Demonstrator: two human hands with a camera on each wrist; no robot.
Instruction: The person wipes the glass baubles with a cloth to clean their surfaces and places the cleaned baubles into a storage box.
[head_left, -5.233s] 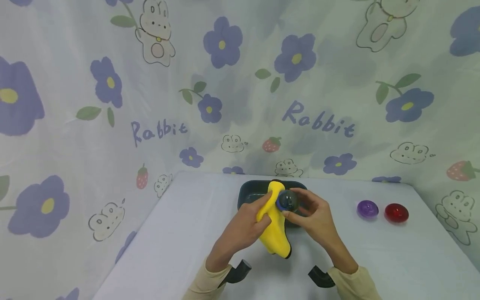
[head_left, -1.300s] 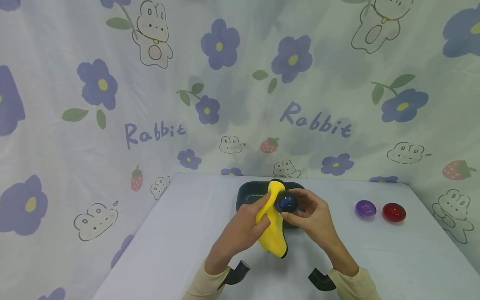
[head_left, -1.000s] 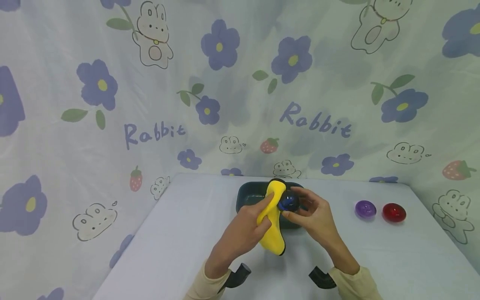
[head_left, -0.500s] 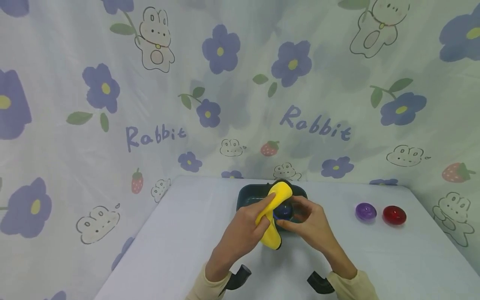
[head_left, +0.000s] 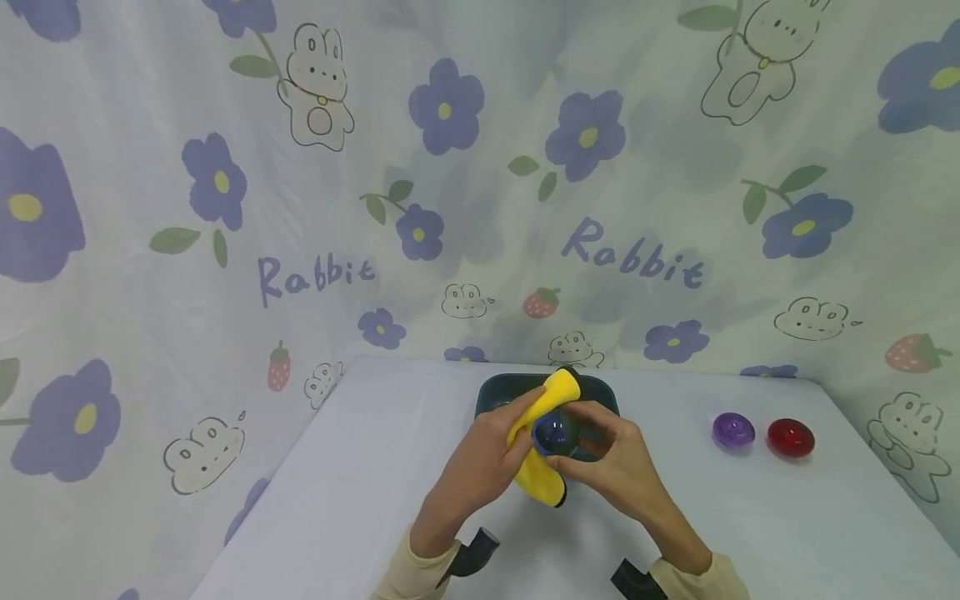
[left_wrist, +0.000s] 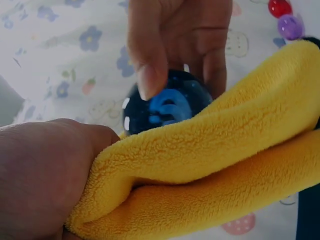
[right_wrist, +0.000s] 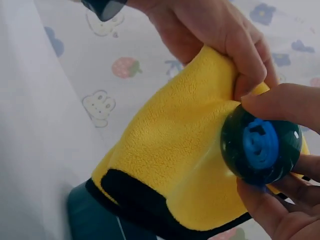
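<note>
My left hand (head_left: 483,457) grips a folded yellow cloth (head_left: 542,483) with black edging. Between the fingers and thumb of my right hand (head_left: 621,450) is a dark, glossy see-through ball (head_left: 557,433) with a blue shape inside. In the left wrist view the cloth (left_wrist: 200,145) covers the lower part of the ball (left_wrist: 167,107). The right wrist view shows the ball (right_wrist: 261,145) against the fuzzy cloth (right_wrist: 170,135), thumb on top and fingers beneath. Both hands are raised in front of a dark green tray (head_left: 491,390), partly hiding it.
To the right on the white table (head_left: 360,500) lie a shiny purple ball (head_left: 733,430) and a red one (head_left: 791,438), side by side. A printed curtain (head_left: 495,192) with flowers and rabbits hangs behind the table.
The ball and right hand have shifted left and slightly down towards my left hand. The cloth's upper end has tipped to the right. The purple and red balls stay put.
</note>
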